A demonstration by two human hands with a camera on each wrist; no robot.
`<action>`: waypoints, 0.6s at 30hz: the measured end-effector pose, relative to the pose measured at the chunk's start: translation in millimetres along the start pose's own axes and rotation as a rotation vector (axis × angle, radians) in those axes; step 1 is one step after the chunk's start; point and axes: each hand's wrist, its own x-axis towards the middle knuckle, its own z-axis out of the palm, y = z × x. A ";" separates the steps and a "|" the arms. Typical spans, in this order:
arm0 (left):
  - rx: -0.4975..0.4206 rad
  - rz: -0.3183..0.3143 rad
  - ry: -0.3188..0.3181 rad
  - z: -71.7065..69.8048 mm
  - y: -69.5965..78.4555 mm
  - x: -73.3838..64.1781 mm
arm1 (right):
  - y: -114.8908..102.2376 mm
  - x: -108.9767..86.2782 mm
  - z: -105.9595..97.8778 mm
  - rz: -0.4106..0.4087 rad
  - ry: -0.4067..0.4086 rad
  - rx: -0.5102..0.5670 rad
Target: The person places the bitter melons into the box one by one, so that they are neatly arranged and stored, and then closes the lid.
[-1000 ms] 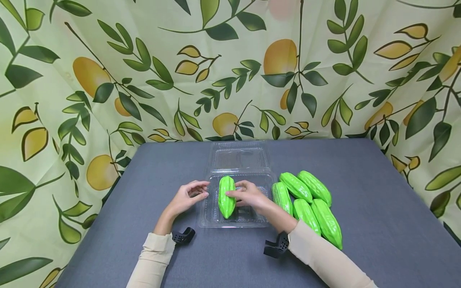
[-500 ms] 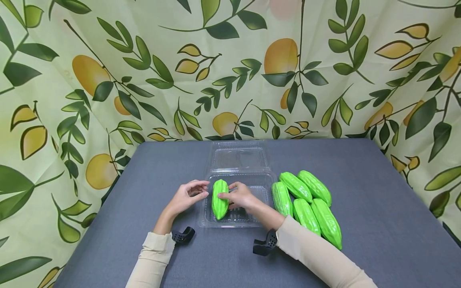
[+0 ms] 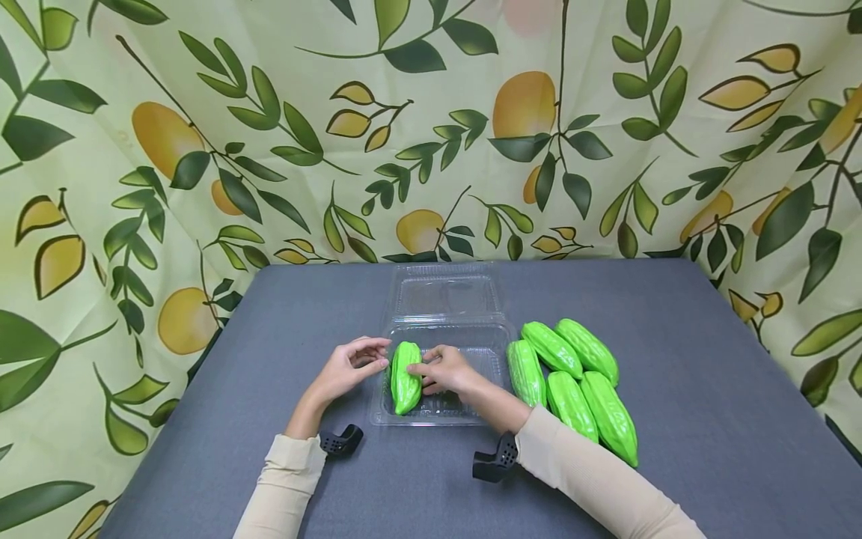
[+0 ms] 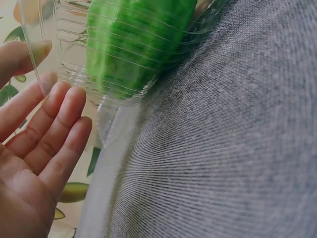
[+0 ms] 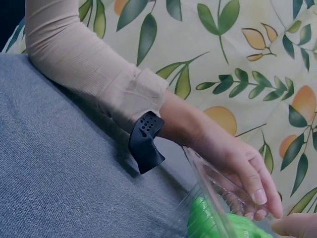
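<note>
In the head view, my right hand [image 3: 450,368] pinches a glossy, ridged green bitter melon [image 3: 405,380] between thumb and fingers. The melon lies lengthwise at the left side of a clear plastic clamshell container [image 3: 465,421], its near end tilted slightly left. My left hand [image 3: 346,368] is at the container's left rim, fingers loosely bent with a gap between thumb and fingers. Seen from the left wrist, the left fingers [image 4: 74,106] are right beside the clear wall, and the melon [image 4: 133,47] shows through it. The right wrist view catches only the right thumb [image 5: 297,225] at its corner.
Several more bitter melons [image 3: 571,404] lie grouped on the grey cloth-covered table [image 3: 707,374], right of the container and partly behind the right forearm. The container's clear lid [image 3: 444,296] is folded back behind it. A fruit-and-leaf patterned curtain [image 3: 269,187] hangs around the table.
My right hand has moved left with the bitter melon, from near the container's middle to its left side, and lower. The melon now tilts slightly. The left hand has stayed put.
</note>
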 end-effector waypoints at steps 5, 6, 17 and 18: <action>0.004 0.007 0.002 -0.1 0.4 -0.3 | -0.7 -0.5 -3.2 0.000 0.003 0.037; 0.005 0.007 0.002 0.1 0.8 -0.5 | -0.8 -1.5 -4.4 0.000 0.006 0.039; 0.028 0.000 0.000 0.0 -0.2 -0.5 | -1.8 -20.0 -19.1 -0.049 -0.039 0.068; 0.029 0.000 0.001 -0.2 -0.1 -0.6 | -1.0 -20.9 -19.6 -0.055 -0.050 0.071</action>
